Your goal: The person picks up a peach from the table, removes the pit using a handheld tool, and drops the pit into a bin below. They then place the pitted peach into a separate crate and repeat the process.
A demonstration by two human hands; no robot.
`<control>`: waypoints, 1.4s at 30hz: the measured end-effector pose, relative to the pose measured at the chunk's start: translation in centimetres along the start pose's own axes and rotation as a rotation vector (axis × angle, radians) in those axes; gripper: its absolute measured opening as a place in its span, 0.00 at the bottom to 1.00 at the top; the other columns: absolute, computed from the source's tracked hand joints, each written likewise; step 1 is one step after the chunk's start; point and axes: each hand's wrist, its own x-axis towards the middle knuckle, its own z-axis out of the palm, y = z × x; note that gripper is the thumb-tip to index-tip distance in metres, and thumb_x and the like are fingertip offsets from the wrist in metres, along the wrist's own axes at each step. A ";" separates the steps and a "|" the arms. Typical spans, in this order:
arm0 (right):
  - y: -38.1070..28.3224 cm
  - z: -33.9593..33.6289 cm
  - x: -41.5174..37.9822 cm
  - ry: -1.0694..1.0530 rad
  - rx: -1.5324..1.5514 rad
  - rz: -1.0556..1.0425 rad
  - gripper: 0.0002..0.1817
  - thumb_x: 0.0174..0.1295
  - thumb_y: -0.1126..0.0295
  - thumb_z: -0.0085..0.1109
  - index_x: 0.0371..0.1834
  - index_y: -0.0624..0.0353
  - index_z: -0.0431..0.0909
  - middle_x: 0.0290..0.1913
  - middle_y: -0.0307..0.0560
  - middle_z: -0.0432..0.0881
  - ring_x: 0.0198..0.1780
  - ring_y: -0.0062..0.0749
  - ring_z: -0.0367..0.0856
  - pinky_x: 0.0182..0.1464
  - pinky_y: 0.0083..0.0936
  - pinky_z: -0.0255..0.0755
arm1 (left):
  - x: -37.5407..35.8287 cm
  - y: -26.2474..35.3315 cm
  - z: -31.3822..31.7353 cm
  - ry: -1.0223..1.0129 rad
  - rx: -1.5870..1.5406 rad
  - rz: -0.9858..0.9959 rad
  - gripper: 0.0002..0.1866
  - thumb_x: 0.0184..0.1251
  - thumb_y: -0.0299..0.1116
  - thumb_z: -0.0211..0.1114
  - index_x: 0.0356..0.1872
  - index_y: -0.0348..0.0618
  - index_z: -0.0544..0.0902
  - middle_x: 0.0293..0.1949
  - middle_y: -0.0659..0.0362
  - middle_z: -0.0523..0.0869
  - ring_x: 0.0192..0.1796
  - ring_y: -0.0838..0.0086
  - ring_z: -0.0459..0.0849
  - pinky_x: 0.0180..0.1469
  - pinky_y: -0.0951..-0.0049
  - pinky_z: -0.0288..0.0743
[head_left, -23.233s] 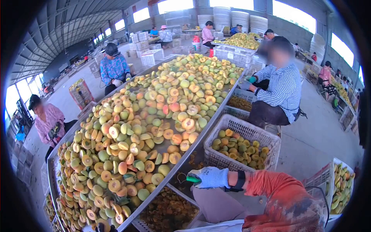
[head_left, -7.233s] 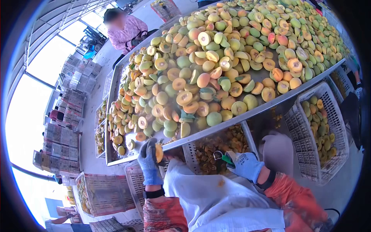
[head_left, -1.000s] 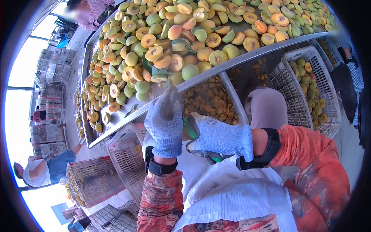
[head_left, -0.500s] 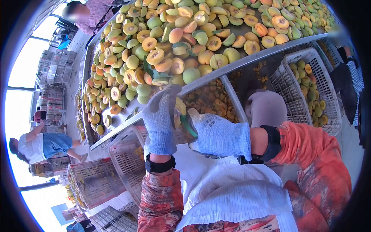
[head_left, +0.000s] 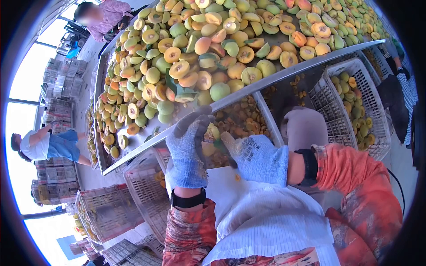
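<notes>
My left hand (head_left: 188, 148), in a blue glove with grey fingers, is closed around a yellow apricot piece (head_left: 212, 132) in front of the metal table's edge. Facing it, my right hand (head_left: 258, 156) is closed on a small green-handled tool (head_left: 219, 144), whose working end is blurred and partly hidden at the fruit. Both hands are close together above a bin of apricot scraps (head_left: 246, 113). Beyond them, many halved apricots (head_left: 179, 69), green to orange, are heaped on the metal table (head_left: 146, 144).
A white crate (head_left: 377, 104) of apricot halves stands at the right, beside my knee (head_left: 306, 128). Plastic crates (head_left: 106, 213) stand at the lower left. One person (head_left: 106, 20) is at the table's far left, another (head_left: 40, 144) bends farther left, and a third person's sleeve (head_left: 407, 84) shows at right.
My right hand has tilted and drawn slightly right, with the green handle now less visible. My left fingers have curled lower around the apricot piece. The person at left has shifted.
</notes>
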 end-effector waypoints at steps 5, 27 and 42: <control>-2.1 1.2 0.4 0.121 0.684 0.085 0.32 0.51 0.65 0.62 0.56 0.72 0.61 0.38 0.66 0.78 0.40 0.57 0.79 0.43 0.39 0.73 | 0.0 -2.0 0.0 0.102 0.444 0.620 0.13 0.58 0.25 0.63 0.45 0.31 0.80 0.48 0.50 0.83 0.51 0.68 0.80 0.54 0.71 0.72; -2.0 -0.6 -0.4 -0.342 1.584 0.362 0.16 0.54 0.70 0.63 0.43 0.58 0.68 0.21 0.37 0.71 0.14 0.20 0.68 0.14 0.19 0.64 | -0.6 -0.3 -1.4 -0.019 0.134 -0.021 0.21 0.64 0.41 0.58 0.45 0.29 0.78 0.37 0.47 0.84 0.34 0.63 0.84 0.36 0.68 0.80; -1.4 -0.4 -0.8 -0.324 1.339 0.330 0.15 0.52 0.70 0.62 0.37 0.61 0.66 0.21 0.41 0.71 0.17 0.21 0.70 0.13 0.20 0.62 | -0.6 -1.7 -1.5 -0.019 0.480 0.140 0.12 0.65 0.29 0.58 0.45 0.34 0.82 0.42 0.56 0.86 0.40 0.78 0.82 0.42 0.79 0.75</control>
